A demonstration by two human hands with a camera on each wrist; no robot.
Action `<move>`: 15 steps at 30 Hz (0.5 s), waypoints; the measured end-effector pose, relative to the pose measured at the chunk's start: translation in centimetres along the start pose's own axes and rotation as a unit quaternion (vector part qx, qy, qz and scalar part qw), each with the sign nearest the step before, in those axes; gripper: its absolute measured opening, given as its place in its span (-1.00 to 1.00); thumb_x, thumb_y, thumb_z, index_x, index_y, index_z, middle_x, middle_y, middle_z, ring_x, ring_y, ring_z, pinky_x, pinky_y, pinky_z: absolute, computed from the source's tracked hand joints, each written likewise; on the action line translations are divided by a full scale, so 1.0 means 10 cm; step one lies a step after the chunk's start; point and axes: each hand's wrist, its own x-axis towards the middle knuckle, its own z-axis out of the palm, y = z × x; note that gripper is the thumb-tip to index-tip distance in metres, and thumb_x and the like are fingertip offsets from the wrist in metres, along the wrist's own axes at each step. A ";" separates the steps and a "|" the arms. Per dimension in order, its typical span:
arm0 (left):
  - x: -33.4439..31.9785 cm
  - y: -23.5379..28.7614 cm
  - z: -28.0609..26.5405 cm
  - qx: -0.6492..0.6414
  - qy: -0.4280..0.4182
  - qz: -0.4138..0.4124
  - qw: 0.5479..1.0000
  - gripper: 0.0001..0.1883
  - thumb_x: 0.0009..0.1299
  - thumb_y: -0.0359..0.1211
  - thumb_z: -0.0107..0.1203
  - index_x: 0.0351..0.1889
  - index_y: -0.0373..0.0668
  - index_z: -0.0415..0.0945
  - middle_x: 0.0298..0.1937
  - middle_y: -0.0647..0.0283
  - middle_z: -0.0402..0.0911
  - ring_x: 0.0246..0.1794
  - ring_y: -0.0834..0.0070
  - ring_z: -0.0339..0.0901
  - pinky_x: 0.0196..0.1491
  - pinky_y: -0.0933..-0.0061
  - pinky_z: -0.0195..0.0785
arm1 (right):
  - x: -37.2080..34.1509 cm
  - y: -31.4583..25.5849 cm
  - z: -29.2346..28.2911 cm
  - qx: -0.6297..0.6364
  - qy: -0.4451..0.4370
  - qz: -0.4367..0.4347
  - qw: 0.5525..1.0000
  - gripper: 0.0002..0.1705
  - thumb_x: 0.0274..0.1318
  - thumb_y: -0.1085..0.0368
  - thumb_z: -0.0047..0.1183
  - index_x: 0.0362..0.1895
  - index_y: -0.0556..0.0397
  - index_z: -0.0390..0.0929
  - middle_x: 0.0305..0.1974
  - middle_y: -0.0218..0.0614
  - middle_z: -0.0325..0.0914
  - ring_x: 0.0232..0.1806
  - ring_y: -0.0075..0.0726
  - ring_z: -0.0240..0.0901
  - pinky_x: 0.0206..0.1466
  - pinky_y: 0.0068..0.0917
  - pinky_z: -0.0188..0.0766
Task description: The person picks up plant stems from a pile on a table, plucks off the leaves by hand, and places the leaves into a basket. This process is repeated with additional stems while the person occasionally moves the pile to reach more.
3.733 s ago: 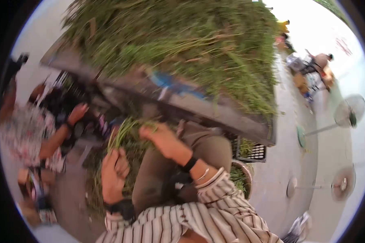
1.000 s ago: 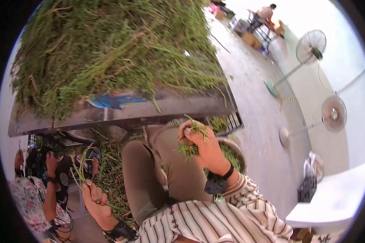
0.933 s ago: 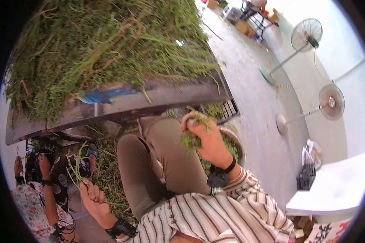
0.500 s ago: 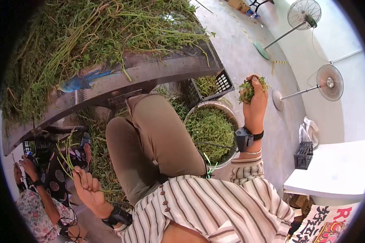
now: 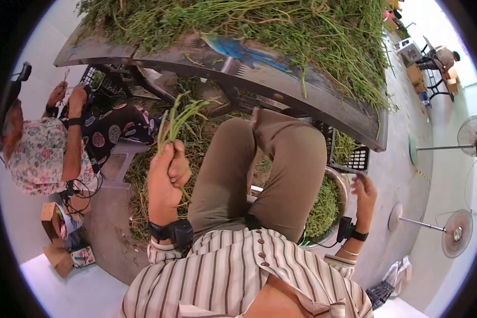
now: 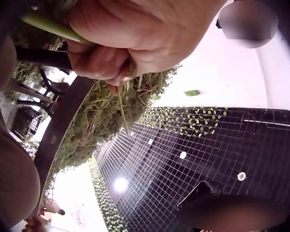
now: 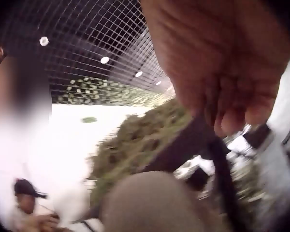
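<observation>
My left hand (image 5: 166,183) grips a few green plant stems (image 5: 179,121), their forked tops rising above the thumb to the left of my knees. The lower stem end shows below the fist, and a stem (image 6: 55,28) also crosses the palm in the left wrist view. Out to the right, my right hand (image 5: 364,199) is raised beside a bucket (image 5: 346,195) of picked leaves (image 5: 326,212). Its fingers are loosely bent with nothing visible between them. In the right wrist view the palm (image 7: 222,67) is bare.
A dark table (image 5: 350,124) ahead bears a large heap of greens (image 5: 259,24). Cut plants (image 5: 143,185) cover the floor on the left. Another person (image 5: 47,148) sits at far left. A black crate (image 5: 359,158) and standing fans (image 5: 457,233) are on the right.
The leaf bunch has left my right hand, which was holding it half a second ago above the bucket's right side. The head view has swung left; my left hand still holds stems.
</observation>
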 end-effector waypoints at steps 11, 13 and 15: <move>-0.05 0.08 0.08 0.077 -0.013 0.042 0.996 -0.51 0.46 -0.05 -0.31 -0.06 -0.34 0.36 -0.62 0.44 0.26 -0.70 0.77 0.04 -0.70 0.76 -0.14 | -0.05 -2.02 2.07 0.077 -0.557 -0.169 0.810 -0.73 0.07 0.29 -0.03 -0.16 0.18 0.45 -0.46 -0.41 0.40 -0.45 -0.65 0.28 -0.43 -0.63 0.27; -0.07 0.13 0.07 0.080 -0.010 0.042 0.996 -0.51 0.45 -0.05 -0.31 -0.05 -0.33 0.36 -0.62 0.43 0.27 -0.70 0.76 0.06 -0.71 0.77 -0.14 | 0.04 -2.11 2.46 0.068 -0.588 -0.216 0.777 -0.66 0.08 0.29 -0.01 -0.04 0.13 0.39 -0.40 -0.44 0.42 -0.45 -0.66 0.27 -0.42 -0.65 0.28; -0.07 0.17 0.09 0.076 0.029 0.025 0.996 -0.54 0.45 -0.05 -0.28 -0.05 -0.28 0.36 -0.64 0.41 0.28 -0.73 0.77 0.07 -0.76 0.79 -0.13 | 0.03 -2.18 2.66 0.059 -0.613 -0.261 0.743 -0.56 0.09 0.29 0.00 0.08 0.09 0.34 -0.33 -0.46 0.45 -0.45 -0.67 0.26 -0.41 -0.66 0.29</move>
